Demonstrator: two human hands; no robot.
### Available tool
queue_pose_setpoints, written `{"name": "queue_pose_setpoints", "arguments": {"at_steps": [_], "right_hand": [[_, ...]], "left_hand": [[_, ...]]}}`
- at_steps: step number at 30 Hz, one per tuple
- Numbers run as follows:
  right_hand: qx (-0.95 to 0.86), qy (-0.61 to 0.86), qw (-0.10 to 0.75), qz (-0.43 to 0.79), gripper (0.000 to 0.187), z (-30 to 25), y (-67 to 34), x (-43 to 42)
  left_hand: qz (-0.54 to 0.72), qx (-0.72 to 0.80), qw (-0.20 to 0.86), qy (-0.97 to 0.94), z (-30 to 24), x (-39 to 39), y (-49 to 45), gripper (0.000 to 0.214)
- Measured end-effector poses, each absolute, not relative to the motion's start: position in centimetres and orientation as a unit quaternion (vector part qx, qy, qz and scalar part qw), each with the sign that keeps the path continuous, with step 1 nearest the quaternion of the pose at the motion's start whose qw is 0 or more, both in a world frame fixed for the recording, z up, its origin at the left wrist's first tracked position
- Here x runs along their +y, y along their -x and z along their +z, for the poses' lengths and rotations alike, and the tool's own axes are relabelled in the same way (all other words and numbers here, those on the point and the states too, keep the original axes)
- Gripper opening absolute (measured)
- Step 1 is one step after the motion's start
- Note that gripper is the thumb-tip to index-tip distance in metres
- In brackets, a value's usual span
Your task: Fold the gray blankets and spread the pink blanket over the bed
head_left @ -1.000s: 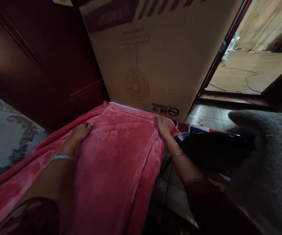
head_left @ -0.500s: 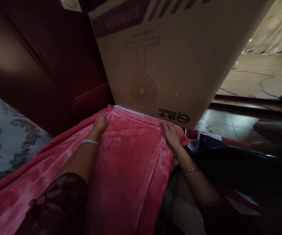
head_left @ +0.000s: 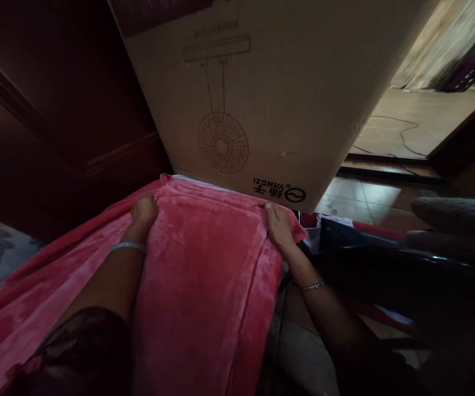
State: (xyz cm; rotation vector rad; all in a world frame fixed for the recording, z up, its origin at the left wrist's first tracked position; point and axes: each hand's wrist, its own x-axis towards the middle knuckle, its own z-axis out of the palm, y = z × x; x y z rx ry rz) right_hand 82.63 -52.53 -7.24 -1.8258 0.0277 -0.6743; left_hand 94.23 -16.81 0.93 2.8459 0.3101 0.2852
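Note:
A pink plush blanket [head_left: 204,264] lies spread in front of me, its far edge against the foot of a large cardboard box. Near the far left part of the blanket, my left hand [head_left: 145,212] is closed with the fabric bunched in its fingers. At the far right corner, my right hand [head_left: 278,224] grips the blanket's edge, thumb on top and the other fingers hidden beneath. Several fold lines run across the far end of the cloth, and a long fold runs down its right side.
The cardboard box [head_left: 270,110], printed with a fan drawing, stands right ahead. A dark red wooden panel [head_left: 55,99] rises on the left. Dark shiny furniture [head_left: 377,275] is at the right. Beyond a doorway, a cable [head_left: 404,132] lies on the floor.
My view has shifted to the right, so the box, blanket and hands sit further left. Both hands keep their hold on the blanket, which looks much the same.

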Motion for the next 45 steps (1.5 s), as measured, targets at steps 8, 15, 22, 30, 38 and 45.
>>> {"name": "queue_pose_setpoints", "arguments": {"at_steps": [8, 15, 22, 30, 38, 45], "right_hand": [[0.006, 0.732, 0.615, -0.294, 0.032, -7.7, -83.1, -52.9], [-0.008, 0.724, 0.637, -0.265, 0.042, -6.8, -82.3, -52.6], [0.039, 0.722, 0.631, -0.281, 0.054, -7.0, -82.2, -52.7], [0.034, 0.764, 0.587, -0.265, 0.044, -6.3, -82.0, -52.3], [0.035, 0.763, 0.592, -0.258, 0.032, -7.5, -82.0, -52.3], [0.036, 0.77, 0.572, -0.281, 0.027, -7.3, -81.9, -52.5]], "left_hand": [[0.063, 0.084, 0.046, -0.993, 2.6, -18.0, -93.6, 0.043], [0.103, 0.097, 0.049, -0.989, 2.3, -18.1, -93.4, 0.045], [0.116, 0.092, 0.05, -0.988, 2.0, -17.3, -94.3, 0.046], [0.095, 0.085, 0.081, -0.989, 1.6, -17.0, -94.6, 0.051], [0.083, 0.07, 0.115, -0.987, 2.9, -18.1, -96.0, 0.046], [0.163, 0.099, 0.106, -0.976, 2.0, -18.7, -96.2, 0.037]]}}
